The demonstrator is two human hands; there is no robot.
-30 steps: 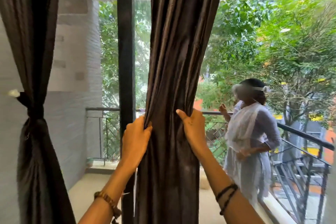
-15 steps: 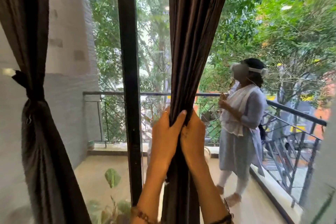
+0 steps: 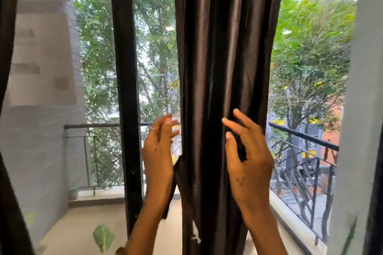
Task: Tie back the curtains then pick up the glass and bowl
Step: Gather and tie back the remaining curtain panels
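A dark brown curtain point(image 3: 217, 47) hangs in gathered folds down the middle of the view. My left hand point(image 3: 159, 151) is at its left edge, fingers straight and blurred, with a loose flap of curtain fabric by the palm. My right hand point(image 3: 248, 161) is in front of the curtain's right side, fingers spread, and a fold of fabric lies between thumb and fingers without a clear grip. A second dark curtain point(image 3: 8, 203) runs along the far left edge. No glass or bowl is in view.
A black door frame post point(image 3: 124, 89) stands just left of the curtain. Behind it are a balcony floor point(image 3: 72, 230), a metal railing point(image 3: 300, 136) and trees. A white wall point(image 3: 364, 109) borders the right edge, and a green leaf point(image 3: 103, 238) shows at the bottom left.
Both hands have let go of the bunched curtain and moved apart to either side of it, fingers opening. The view has shifted, and the person on the balcony is no longer visible.
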